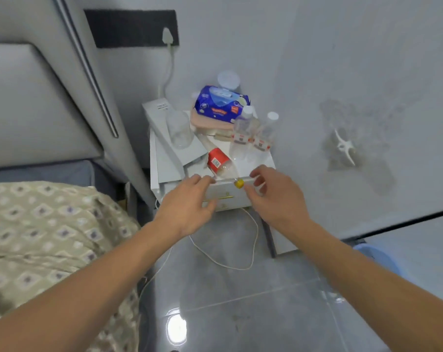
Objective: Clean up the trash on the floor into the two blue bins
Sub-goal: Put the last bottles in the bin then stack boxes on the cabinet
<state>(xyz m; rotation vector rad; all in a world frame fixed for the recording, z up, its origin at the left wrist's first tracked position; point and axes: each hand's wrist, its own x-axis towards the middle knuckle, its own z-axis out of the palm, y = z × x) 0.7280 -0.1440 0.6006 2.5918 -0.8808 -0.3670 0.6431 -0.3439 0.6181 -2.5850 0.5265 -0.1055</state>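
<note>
A clear plastic bottle [221,166] with a red label and a yellow cap lies on its side on the white nightstand [164,171], its cap at the front edge. My left hand [187,207] reaches toward it from the lower left, fingers spread and loosely bent, holding nothing. My right hand [273,196] is just right of the yellow cap, thumb and fingers curved near it; whether they touch the cap is unclear. A blue bin [375,257] shows on the floor at the right, partly hidden by my right forearm.
On the nightstand stand two clear bottles [253,133], an upside-down glass [179,130], a blue wipes pack [220,102] and a pink case. A white cable [240,265] loops on the glossy grey floor. A bed with a patterned blanket [50,237] is at the left.
</note>
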